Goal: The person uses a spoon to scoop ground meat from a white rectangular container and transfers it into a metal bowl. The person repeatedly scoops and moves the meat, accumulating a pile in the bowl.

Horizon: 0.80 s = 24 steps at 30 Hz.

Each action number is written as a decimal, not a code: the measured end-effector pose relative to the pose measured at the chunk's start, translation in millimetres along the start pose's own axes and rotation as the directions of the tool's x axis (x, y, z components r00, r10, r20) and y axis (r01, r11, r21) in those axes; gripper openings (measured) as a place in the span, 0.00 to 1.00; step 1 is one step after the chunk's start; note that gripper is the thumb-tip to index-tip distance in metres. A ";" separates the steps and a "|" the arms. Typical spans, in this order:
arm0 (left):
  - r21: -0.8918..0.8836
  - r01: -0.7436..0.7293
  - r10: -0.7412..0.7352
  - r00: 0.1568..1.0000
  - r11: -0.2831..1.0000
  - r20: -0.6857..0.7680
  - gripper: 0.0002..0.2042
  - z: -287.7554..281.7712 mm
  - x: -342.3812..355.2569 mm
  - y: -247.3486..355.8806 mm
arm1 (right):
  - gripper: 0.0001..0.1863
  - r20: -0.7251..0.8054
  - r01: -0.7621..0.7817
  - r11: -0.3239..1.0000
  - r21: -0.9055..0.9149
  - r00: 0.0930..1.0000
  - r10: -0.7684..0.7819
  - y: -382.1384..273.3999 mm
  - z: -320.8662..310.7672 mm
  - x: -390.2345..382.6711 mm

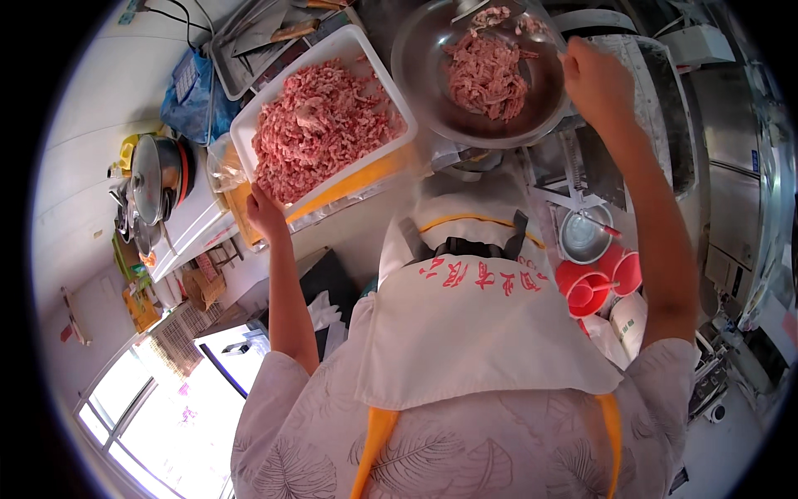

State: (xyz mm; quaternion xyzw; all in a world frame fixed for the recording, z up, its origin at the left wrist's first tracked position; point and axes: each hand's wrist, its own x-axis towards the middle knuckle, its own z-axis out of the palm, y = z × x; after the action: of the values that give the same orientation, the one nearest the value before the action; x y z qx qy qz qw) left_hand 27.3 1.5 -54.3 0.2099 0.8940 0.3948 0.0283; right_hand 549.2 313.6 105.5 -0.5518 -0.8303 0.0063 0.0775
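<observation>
A white rectangular tray piled with ground meat sits tilted at the upper left. My left hand is closed at the tray's near left corner, thumb and fingers on its edge. To the right of the tray stands a wide steel bowl, with a smaller heap of ground meat inside. My right hand is closed on the bowl's right rim; its fingertips are partly hidden. A metal tool reaches into the bowl at the far side, with bits of meat beside it, cut off by the picture's edge.
Under the tray lies a yellow-edged board. A metal tray with knives stands beyond it. Lidded pots and a blue bag are at the left. Right of my apron are a small metal bowl and red plastic scoops.
</observation>
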 end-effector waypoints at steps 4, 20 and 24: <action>-0.002 0.031 -0.031 0.999 1.000 0.012 0.25 -0.3 0.1 0.6 | 0.12 0.114 -0.207 0.830 0.518 0.978 0.173 16.2 37.4 -25.4; -0.017 0.040 -0.040 0.999 0.999 -0.014 0.25 2.9 -4.0 6.1 | 0.11 0.239 -0.375 0.890 0.259 0.918 0.317 -53.7 127.8 -38.8; 0.001 0.020 -0.020 1.000 1.000 -0.007 0.26 0.0 -2.4 5.6 | 0.13 0.125 -0.347 0.745 0.570 0.932 0.339 -41.6 122.9 -62.2</action>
State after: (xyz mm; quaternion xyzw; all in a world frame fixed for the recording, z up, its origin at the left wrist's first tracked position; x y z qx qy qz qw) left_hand 31.5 3.9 -50.6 0.1997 0.8963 0.3949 0.0292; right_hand 518.1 249.5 -19.5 -0.6442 -0.6727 0.2782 0.2346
